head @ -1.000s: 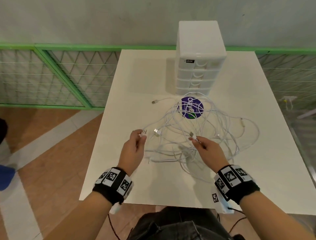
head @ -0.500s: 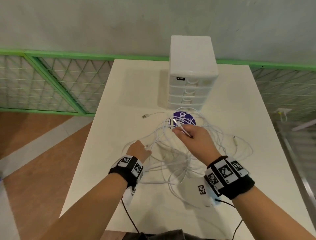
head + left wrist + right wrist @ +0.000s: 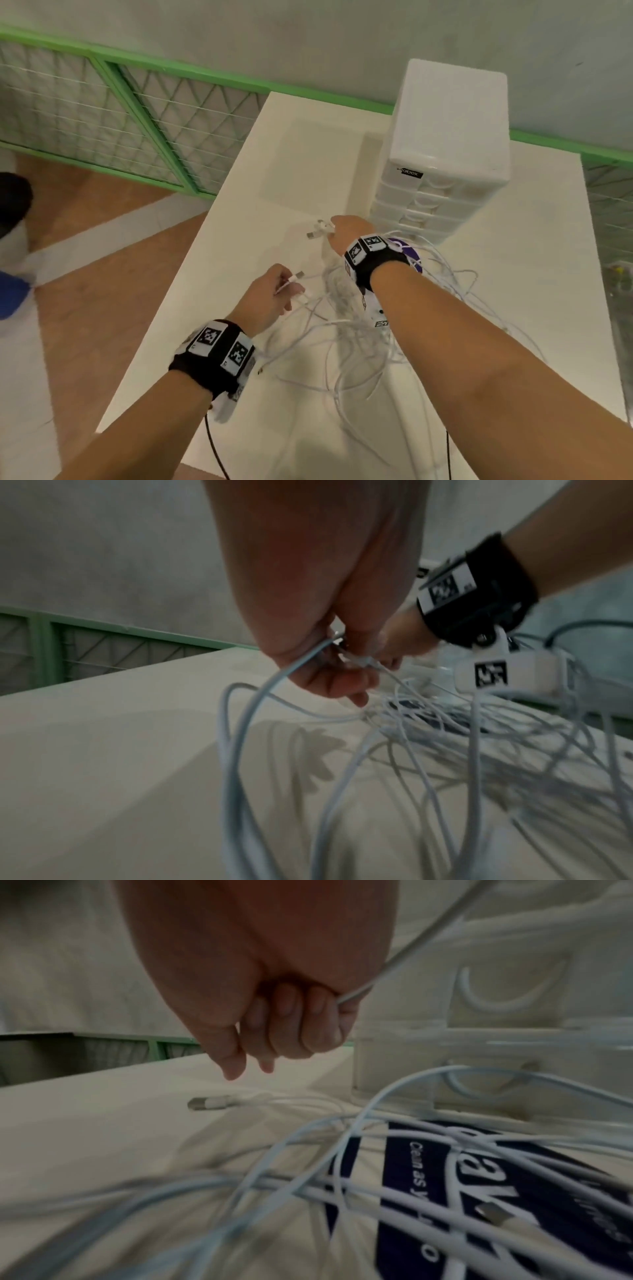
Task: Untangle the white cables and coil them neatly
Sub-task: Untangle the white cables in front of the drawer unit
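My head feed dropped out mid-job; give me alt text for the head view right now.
Both hands pinch cable ends above a tangle of white cables on a white table: the left hand nearer, the right hand farther, reaching beside a loose connector. A white drawer unit stands behind, a purple sticker mostly hidden by the wrist.

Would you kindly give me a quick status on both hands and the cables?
Left hand pinches a cable end. Right hand grips another cable near the drawer unit. White cables still tangled on the table, none coiled.
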A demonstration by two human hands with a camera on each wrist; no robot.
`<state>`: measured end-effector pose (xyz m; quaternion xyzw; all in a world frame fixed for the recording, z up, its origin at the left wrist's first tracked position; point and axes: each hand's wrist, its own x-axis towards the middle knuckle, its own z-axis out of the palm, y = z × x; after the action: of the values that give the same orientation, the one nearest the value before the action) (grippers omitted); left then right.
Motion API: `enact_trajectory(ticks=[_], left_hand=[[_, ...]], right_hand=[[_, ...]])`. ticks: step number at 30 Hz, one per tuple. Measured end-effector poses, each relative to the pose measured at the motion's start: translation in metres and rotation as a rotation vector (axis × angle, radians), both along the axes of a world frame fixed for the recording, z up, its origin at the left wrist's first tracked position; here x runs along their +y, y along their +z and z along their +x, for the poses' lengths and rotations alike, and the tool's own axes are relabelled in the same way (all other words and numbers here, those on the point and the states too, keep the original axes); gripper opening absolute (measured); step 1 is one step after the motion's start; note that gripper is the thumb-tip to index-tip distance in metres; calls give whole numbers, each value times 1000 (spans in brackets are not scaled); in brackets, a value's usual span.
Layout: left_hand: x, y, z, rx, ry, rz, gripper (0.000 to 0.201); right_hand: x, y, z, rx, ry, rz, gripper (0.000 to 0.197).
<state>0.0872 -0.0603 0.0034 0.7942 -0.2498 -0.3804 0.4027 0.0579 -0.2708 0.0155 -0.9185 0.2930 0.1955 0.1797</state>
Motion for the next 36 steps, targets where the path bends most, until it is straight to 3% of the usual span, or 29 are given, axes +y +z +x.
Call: enact_trajectory(ticks=[4,10,14,18,22,30,36], left_hand=[[-15,19,10,138,105,-186,10],[-41,42,6,140,46,-248,10],[-54,56,-6,72,73,-303,14],[-61,83,-17,55,71,-395,18],[-71,110,-34,150,23,-468,20],[-65,141,-66,169,-21,-595,24],[-49,152,-82,181,-63,-662,29]], right_hand=[[5,-21,-3,-15,-64,50,32],[12,-11,-20,12,-82,22,24],[15,10,-48,-325,-292,72,28],[22,39,-85,-724,-414,84,19],[45,71,-114,-895,-490,311,21],[88,117,-143,-1224,-557,317,19],[116,127,-148,-1237,-520,297,25]])
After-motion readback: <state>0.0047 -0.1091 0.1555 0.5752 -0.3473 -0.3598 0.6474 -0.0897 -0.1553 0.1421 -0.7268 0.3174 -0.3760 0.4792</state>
